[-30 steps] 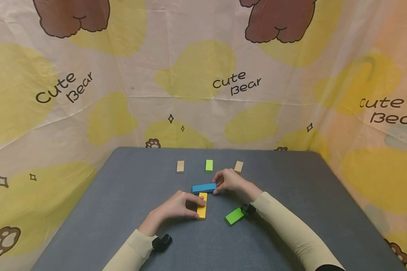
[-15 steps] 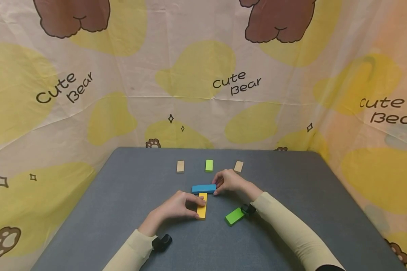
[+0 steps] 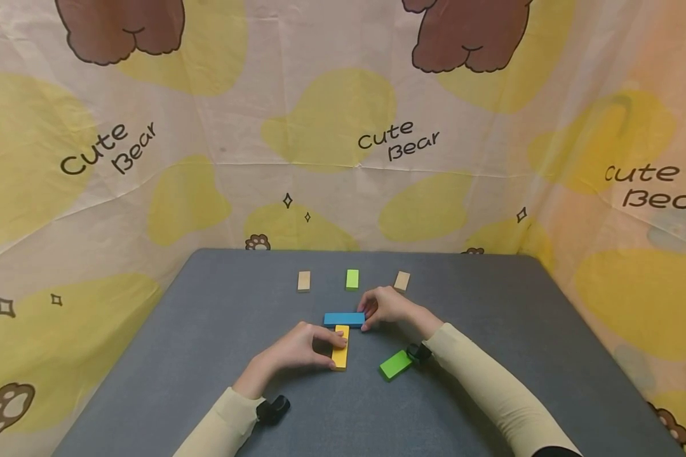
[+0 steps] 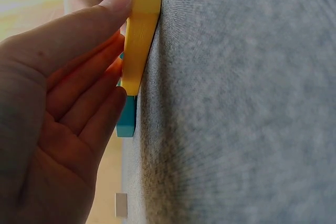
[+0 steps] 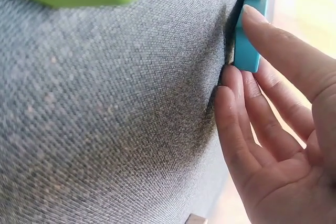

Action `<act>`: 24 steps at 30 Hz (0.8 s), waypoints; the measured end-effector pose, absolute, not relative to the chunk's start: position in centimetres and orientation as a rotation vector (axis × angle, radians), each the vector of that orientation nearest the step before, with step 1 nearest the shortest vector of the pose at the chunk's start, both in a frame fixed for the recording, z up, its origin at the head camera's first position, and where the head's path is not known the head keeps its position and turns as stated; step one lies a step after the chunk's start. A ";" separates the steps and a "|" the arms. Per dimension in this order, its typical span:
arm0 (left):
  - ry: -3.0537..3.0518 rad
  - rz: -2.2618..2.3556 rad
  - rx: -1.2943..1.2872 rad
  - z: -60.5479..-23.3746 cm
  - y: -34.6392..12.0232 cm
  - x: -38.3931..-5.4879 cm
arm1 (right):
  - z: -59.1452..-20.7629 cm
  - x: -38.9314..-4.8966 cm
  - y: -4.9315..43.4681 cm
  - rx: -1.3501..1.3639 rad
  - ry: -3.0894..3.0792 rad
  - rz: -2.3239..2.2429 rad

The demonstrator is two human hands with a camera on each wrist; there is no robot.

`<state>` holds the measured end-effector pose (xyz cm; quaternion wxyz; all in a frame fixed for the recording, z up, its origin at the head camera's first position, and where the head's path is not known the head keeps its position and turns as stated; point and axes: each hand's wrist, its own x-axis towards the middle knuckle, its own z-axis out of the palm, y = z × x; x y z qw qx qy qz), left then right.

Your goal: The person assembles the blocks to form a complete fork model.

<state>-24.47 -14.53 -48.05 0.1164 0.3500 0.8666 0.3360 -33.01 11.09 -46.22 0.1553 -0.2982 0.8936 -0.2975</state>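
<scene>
A yellow block (image 3: 341,355) lies lengthwise on the grey table, pointing away from me. My left hand (image 3: 293,348) holds it between thumb and fingers; in the left wrist view the thumb is at the near end of the yellow block (image 4: 142,30). Crosswise at its far end lies a blue block (image 3: 343,319), so the two form a T. My right hand (image 3: 390,304) grips the right end of the blue block (image 5: 248,51), thumb on the near side and fingertips at the end.
A green block (image 3: 396,365) lies under the right wrist camera. Farther back stand a tan block (image 3: 303,281), a light green block (image 3: 352,279) and another tan block (image 3: 402,281) in a row. A printed cloth (image 3: 320,139) hangs behind the grey table (image 3: 206,317).
The blue block has turned slightly, its right end coming toward me, and now lies straight across the yellow one. My right hand shifted a little with it; the left hand stayed still.
</scene>
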 end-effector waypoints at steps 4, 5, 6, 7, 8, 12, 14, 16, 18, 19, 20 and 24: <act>2.540 0.983 1.030 -48.1 -14.5 -24.5 | -46.4 -33.0 11.1 -0.864 2.570 -0.834; 2.541 0.984 1.031 -48.1 -14.5 -24.5 | -46.4 -33.0 11.1 -0.865 2.571 -0.833; 2.542 0.986 1.033 -48.2 -14.5 -24.5 | -46.4 -33.0 11.1 -0.864 2.571 -0.833; 2.543 0.987 1.032 -48.2 -14.5 -24.5 | -46.4 -33.0 11.1 -0.863 2.571 -0.832; 2.545 0.987 1.033 -48.2 -14.5 -24.5 | -46.4 -33.0 11.1 -0.862 2.571 -0.832; 2.552 0.982 1.037 -48.2 -14.5 -24.5 | -46.4 -33.0 11.2 -0.863 2.569 -0.828; 2.552 0.979 1.037 -48.2 -14.5 -24.5 | -46.4 -33.0 11.2 -0.866 2.567 -0.826; 2.551 0.981 1.037 -48.3 -14.5 -24.5 | -46.4 -33.0 11.2 -0.870 2.565 -0.826; 2.549 0.985 1.033 -48.3 -14.5 -24.5 | -46.5 -33.0 11.2 -0.873 2.562 -0.827; 2.550 0.985 1.034 -48.3 -14.5 -24.5 | -46.5 -33.0 11.2 -0.875 2.560 -0.828; 2.550 0.986 1.032 -48.3 -14.5 -24.5 | -46.5 -33.0 11.2 -0.877 2.560 -0.828; 2.553 0.988 1.032 -48.3 -14.5 -24.5 | -46.5 -33.1 11.2 -0.876 2.559 -0.825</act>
